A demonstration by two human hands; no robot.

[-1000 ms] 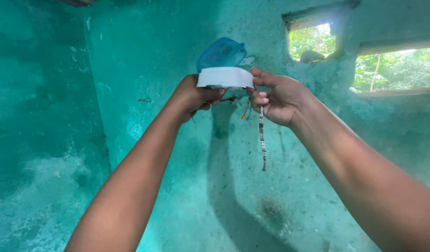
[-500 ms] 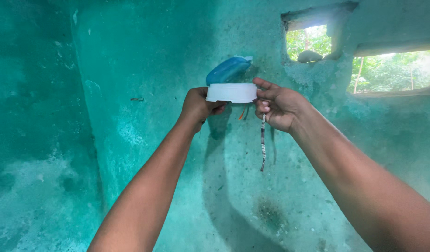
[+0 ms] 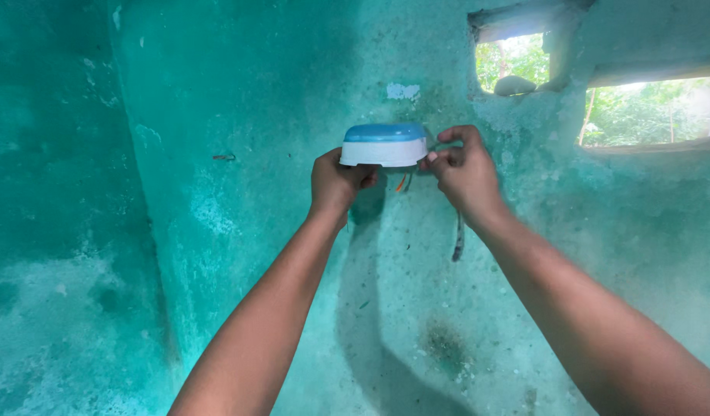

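There is a single view, from a camera worn on the person's head. It faces forward and slightly down at a rough turquoise plastered wall [image 3: 239, 231], close enough that the wall fills nearly the whole frame. Both forearms enter from the bottom edge and converge at the centre, where the left hand [image 3: 336, 183] and the right hand [image 3: 464, 171] meet at arm's length around a blue-and-white oval fixture [image 3: 384, 145]. A wall corner runs down the left third of the frame. Two window openings [image 3: 648, 112] showing green foliage sit in the upper right. No second view exists to share any part.
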